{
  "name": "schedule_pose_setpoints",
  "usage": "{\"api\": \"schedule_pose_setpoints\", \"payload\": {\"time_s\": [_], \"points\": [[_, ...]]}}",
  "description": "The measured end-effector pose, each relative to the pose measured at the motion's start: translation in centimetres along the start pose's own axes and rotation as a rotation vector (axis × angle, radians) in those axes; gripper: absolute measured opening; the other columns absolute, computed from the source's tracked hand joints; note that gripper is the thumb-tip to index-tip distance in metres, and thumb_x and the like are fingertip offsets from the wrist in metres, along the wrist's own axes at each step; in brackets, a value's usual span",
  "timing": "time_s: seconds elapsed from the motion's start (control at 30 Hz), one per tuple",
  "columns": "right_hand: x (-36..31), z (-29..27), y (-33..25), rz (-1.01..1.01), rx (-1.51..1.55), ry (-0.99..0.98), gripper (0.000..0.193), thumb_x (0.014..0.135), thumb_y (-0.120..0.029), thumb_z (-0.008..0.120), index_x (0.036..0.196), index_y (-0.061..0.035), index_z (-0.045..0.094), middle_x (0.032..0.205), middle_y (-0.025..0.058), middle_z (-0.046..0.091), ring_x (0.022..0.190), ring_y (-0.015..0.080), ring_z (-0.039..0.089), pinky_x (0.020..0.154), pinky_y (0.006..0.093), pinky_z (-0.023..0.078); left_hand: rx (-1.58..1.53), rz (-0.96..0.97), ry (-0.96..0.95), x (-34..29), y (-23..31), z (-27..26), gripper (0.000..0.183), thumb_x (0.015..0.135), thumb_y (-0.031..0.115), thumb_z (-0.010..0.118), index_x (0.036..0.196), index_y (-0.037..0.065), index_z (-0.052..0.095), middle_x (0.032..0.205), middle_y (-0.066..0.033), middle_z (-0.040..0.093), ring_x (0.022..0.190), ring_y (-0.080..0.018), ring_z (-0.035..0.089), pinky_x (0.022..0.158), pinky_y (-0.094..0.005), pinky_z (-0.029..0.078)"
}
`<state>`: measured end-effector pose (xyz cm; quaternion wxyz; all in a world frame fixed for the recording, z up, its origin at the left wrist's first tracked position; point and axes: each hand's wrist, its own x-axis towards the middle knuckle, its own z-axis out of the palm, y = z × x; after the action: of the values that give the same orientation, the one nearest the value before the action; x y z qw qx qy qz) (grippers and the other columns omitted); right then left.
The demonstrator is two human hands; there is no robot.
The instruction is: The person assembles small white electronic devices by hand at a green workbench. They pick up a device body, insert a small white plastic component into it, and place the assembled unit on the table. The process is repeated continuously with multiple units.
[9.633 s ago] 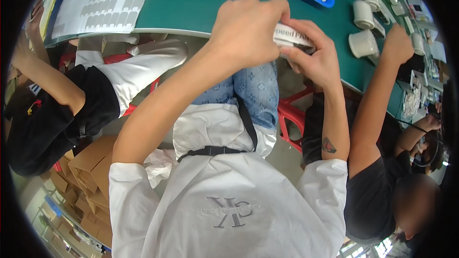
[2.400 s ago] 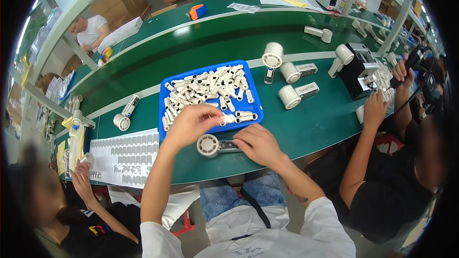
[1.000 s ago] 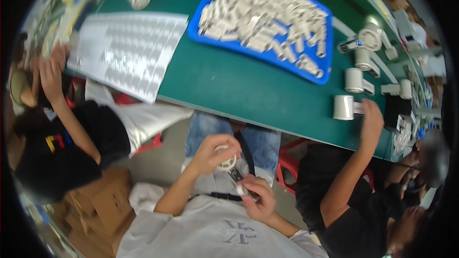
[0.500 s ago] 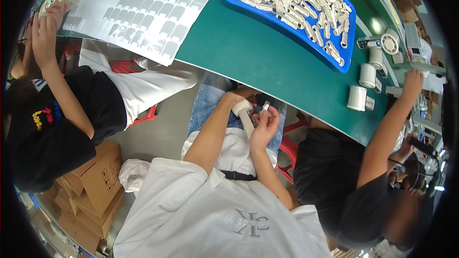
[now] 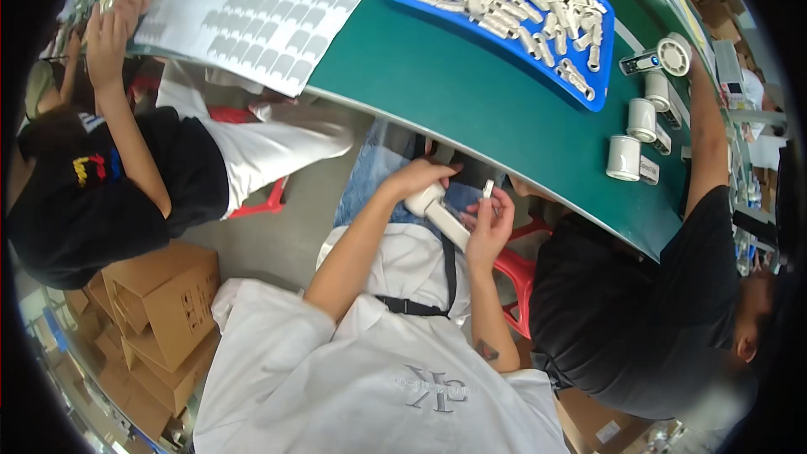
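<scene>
Over my lap, below the table edge, my left hand [image 5: 419, 176] is closed at the round end of a white handheld fan [image 5: 447, 224]. The fan's straight handle slants down toward my right wrist. Beside it, my right hand [image 5: 491, 225] pinches a small white plastic piece [image 5: 487, 190] upright between thumb and fingers, apart from the fan's round end. My left fingertips are partly hidden in the shadow under the table.
On the green table [image 5: 403, 76] stand a blue tray [image 5: 504, 34] of white plastic parts, sheets of grey stickers [image 5: 277, 13] and several white fan units [image 5: 624, 158]. Co-workers sit on both sides; the right one's arm [image 5: 708, 126] reaches over the table. Cardboard boxes [image 5: 164, 303] lie at left.
My right hand has moved right with the small piece, and more of the fan's handle shows. The right co-worker's arm has stretched forward to the fan units. The whole view has shifted slightly.
</scene>
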<state>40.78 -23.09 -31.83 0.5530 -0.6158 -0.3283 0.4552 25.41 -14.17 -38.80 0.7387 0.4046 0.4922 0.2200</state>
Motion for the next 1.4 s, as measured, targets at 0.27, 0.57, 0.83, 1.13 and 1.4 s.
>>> {"api": "schedule_pose_setpoints", "payload": {"time_s": [0.27, 0.57, 0.83, 1.13, 1.4], "points": [[-0.7, 0.0, -15.2, -0.644, -0.248, -0.524, 0.030, 0.083, 0.002, 0.070, 0.113, 0.0038, 0.070, 0.102, 0.0138, 0.064, 0.090, 0.0227, 0.064, 0.077, 0.0305, 0.052, 0.106, 0.572, 0.257, -17.4, 14.3, -1.1, 0.025, 0.099, 0.022, 0.063, 0.086, 0.001, 0.062, 0.079, -0.0096, 0.070, 0.073, -0.0120, 0.065, 0.067, -0.0261, 0.051], [8.1, 2.2, -21.6, -0.994, -0.726, -0.308, 0.027, 0.078, 0.001, 0.074, 0.106, -0.0028, 0.072, 0.098, 0.0109, 0.063, 0.092, 0.0290, 0.060, 0.080, 0.0372, 0.049, -0.001, 0.974, 0.604, -7.3, 22.1, 1.0, 0.016, 0.101, 0.014, 0.060, 0.093, 0.000, 0.062, 0.085, -0.0064, 0.071, 0.071, -0.0064, 0.063, 0.064, -0.0212, 0.050], [12.3, 3.5, -19.9, -0.911, -0.771, -0.375, 0.024, 0.082, -0.004, 0.074, 0.105, -0.0042, 0.073, 0.097, 0.0094, 0.064, 0.092, 0.0281, 0.061, 0.080, 0.0377, 0.049, 0.251, 0.762, 0.440, -5.1, 23.5, -1.0, 0.022, 0.092, 0.023, 0.073, 0.092, 0.001, 0.069, 0.082, -0.0040, 0.069, 0.075, -0.0074, 0.063, 0.068, -0.0243, 0.050], [13.6, 4.1, -20.1, -0.788, -0.753, -0.456, 0.021, 0.083, -0.005, 0.073, 0.105, -0.0037, 0.073, 0.095, 0.0093, 0.066, 0.089, 0.0274, 0.064, 0.078, 0.0373, 0.051, 0.917, 0.958, 0.323, -5.3, 24.1, -3.0, 0.047, 0.062, 0.015, 0.089, 0.105, 0.011, 0.070, 0.110, -0.0072, 0.067, 0.109, -0.0280, 0.058, 0.098, -0.0404, 0.045], [14.2, 4.5, -20.3, -0.740, -0.744, -0.486, 0.021, 0.082, -0.006, 0.074, 0.103, -0.0043, 0.074, 0.095, 0.0094, 0.066, 0.089, 0.0267, 0.064, 0.077, 0.0367, 0.051, 0.860, 1.006, 0.330, -5.0, 24.1, -2.3, 0.040, 0.065, 0.006, 0.084, 0.102, 0.010, 0.070, 0.105, -0.0071, 0.067, 0.101, -0.0284, 0.061, 0.091, -0.0381, 0.049]]}}
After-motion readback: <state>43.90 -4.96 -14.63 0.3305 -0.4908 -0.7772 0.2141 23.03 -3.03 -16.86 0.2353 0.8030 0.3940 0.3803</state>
